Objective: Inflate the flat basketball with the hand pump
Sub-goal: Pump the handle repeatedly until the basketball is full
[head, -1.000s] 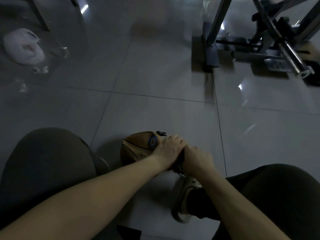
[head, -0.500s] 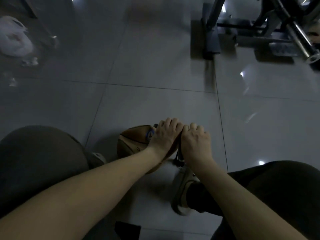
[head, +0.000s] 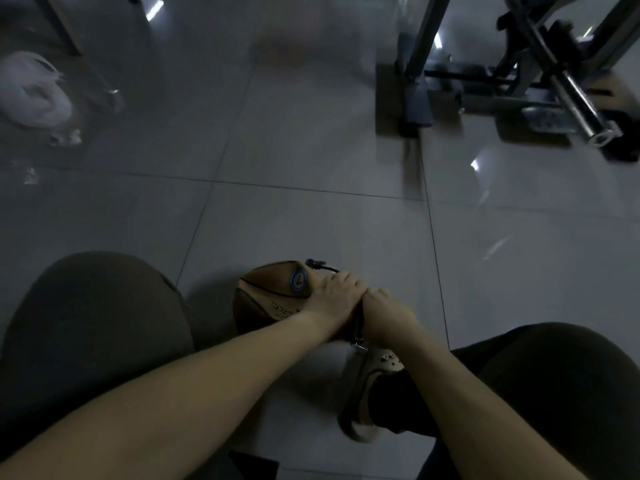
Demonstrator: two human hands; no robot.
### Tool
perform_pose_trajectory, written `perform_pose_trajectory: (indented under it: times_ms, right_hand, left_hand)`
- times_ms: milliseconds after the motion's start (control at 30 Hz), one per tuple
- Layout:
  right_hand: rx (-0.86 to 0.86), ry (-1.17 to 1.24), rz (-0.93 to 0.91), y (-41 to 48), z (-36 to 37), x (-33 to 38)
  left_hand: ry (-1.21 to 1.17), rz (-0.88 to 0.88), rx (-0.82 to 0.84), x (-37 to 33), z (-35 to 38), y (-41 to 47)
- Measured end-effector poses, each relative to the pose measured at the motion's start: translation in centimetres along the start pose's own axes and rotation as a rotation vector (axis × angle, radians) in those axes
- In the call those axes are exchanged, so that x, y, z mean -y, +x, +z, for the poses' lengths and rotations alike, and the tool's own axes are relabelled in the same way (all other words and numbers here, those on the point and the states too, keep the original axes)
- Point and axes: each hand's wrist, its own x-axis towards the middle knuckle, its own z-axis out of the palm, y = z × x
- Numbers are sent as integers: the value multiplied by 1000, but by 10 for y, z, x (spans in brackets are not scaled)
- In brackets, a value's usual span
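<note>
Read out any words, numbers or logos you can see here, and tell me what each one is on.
"7": in the round blue-rimmed badge on the basketball.
Dark script lower on the basketball: too blurred to read.
Nothing else in view carries readable text.

Dim room, glossy grey floor tiles (head: 311,133) crossed by dark grout lines, metal gym frame (head: 419,95) stood far beyond the right hand (head: 388,313), white plastic bag (head: 31,95) lay far beyond the left hand (head: 332,296), small light glints dotted the tiles.
</note>
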Motion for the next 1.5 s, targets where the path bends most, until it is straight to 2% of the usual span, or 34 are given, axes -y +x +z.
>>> perform_pose_trajectory:
  times_ms: [67,167,267,367,500,767,1000,1067,1133,1233,1300,1367,1500]
  right_hand:
    - [-196,15,19,-10,-16,5]
    - [-563,-13,-4,-23,-54,6]
    - [-723,-121,-61,-26,-75,6]
    - [-635,-250,-27,-17,-60,6]
    - [-501,-284,99,-1,-25,4]
    - [-188,-173,147,20,12,-3]
    - [-82,-31,111,14,8,-4]
    - [-127,42,112,5,0,0]
    - [-283,78,122,-6,-17,3]
    - [-614,59,54,-20,-49,2]
    - [-771,36,-8,-26,-64,1]
    - [-814,3,-13,-24,-65,-3]
    - [-640,-117,36,-3,-33,-5]
  left_hand:
    - [-51,16,-93,4,-33,1]
    - [-106,93,-367,8,-84,3]
    - [-105,123,-477,11,-103,3]
    - [-22,76,-445,10,-76,12]
    - [25,-12,-446,1,-15,19]
    - [-12,-2,-300,-2,34,8]
    - [-22,17,-159,-6,23,1]
    - [-23,13,-153,-4,11,3]
    - [-52,0,-222,0,-13,7]
    - [-110,63,-439,5,-65,13]
    - [-127,92,-564,6,-88,15]
    - [-110,92,-603,4,-89,17]
    - [-95,55,-536,3,-42,25]
